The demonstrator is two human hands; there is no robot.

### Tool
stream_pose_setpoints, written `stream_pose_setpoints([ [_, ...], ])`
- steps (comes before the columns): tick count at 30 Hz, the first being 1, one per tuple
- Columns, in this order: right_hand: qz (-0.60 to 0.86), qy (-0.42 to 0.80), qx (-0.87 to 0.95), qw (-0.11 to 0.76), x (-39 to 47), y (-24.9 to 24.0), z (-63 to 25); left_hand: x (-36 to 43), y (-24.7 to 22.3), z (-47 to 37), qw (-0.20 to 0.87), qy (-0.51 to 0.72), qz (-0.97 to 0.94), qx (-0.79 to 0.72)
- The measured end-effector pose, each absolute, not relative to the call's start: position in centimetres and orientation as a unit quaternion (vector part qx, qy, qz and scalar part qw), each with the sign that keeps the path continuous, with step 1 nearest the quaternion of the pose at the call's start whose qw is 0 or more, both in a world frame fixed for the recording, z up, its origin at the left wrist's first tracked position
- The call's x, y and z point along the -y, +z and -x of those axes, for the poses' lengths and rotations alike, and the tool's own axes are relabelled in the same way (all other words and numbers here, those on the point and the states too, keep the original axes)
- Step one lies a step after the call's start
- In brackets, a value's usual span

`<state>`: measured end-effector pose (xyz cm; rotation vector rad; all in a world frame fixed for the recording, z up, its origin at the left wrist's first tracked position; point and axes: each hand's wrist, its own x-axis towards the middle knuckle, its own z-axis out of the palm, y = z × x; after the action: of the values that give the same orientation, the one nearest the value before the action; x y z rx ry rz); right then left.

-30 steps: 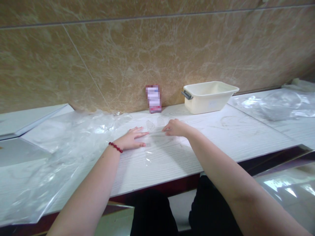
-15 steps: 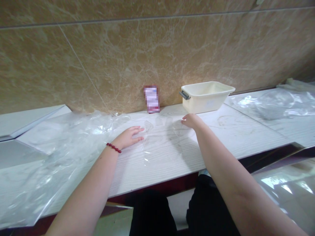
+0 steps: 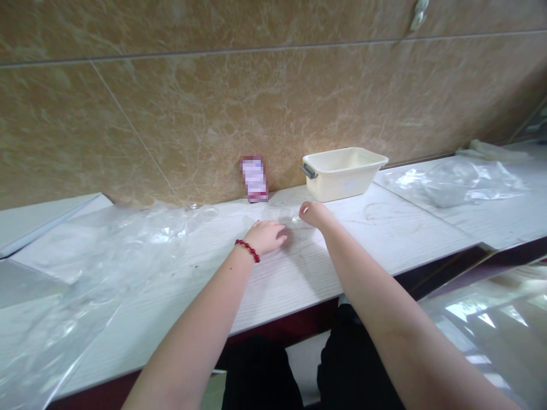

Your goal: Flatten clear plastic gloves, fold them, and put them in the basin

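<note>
My left hand, above a red bead bracelet, is on or just over a clear plastic sheet lying on the white table; its fingers are apart. My right hand is closed at the fingertips on the edge of the clear plastic, in front of the cream bin. The transparent plastic between the hands is hard to make out.
A pixelated phone-like object leans on the marble wall. Crumpled clear plastic bags cover the left side, beside a white box. More clear plastic lies at the right.
My left hand has moved right, nearer my right hand. My right hand has closed its fingertips on the plastic and shifted slightly left. The view has tilted a little.
</note>
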<state>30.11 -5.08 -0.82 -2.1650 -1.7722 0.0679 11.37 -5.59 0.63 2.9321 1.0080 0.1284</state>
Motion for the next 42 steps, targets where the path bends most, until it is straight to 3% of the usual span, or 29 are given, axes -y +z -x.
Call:
stream_pose_setpoints([
  [9, 0.695, 0.067, 0.667, 0.26, 6.1, 0.3, -29.3, 5.2, -1.9, -12.1, 0.068, 0.079, -0.923, -0.371],
  [13, 0.64, 0.079, 0.697, 0.314, 6.4, 0.6, -28.8, 4.8, -1.7, -12.5, 0.098, 0.167, -0.905, -0.378],
  [15, 0.615, 0.085, 0.713, 0.325, 6.6, 0.7, -28.6, 4.6, -1.6, -12.7, 0.145, 0.249, -0.869, -0.403],
  [18, 0.576, 0.107, 0.741, 0.328, 6.8, 0.8, -28.3, 4.5, -1.7, -12.7, 0.3, 0.328, -0.778, -0.445],
  [21, 0.554, 0.121, 0.762, 0.312, 7.0, 1.0, -28.1, 4.7, -2.0, -12.7, 0.444, 0.338, -0.706, -0.436],
  [24, 0.553, 0.128, 0.772, 0.285, 7.1, 1.1, -27.7, 4.9, -2.2, -12.8, 0.493, 0.346, -0.673, -0.429],
  [30, 0.545, 0.113, 0.793, 0.247, 7.1, 0.8, -27.5, 4.8, -2.4, -13.0, 0.479, 0.362, -0.675, -0.429],
  [36, 0.65, 0.062, 0.747, 0.125, 6.8, -0.2, -27.4, 4.5, -2.8, -12.8, 0.467, 0.37, -0.672, -0.439],
  [42, 0.685, 0.031, 0.723, 0.088, 6.6, -0.5, -26.6, 4.0, -3.6, -12.8, 0.439, 0.364, -0.683, -0.457],
])
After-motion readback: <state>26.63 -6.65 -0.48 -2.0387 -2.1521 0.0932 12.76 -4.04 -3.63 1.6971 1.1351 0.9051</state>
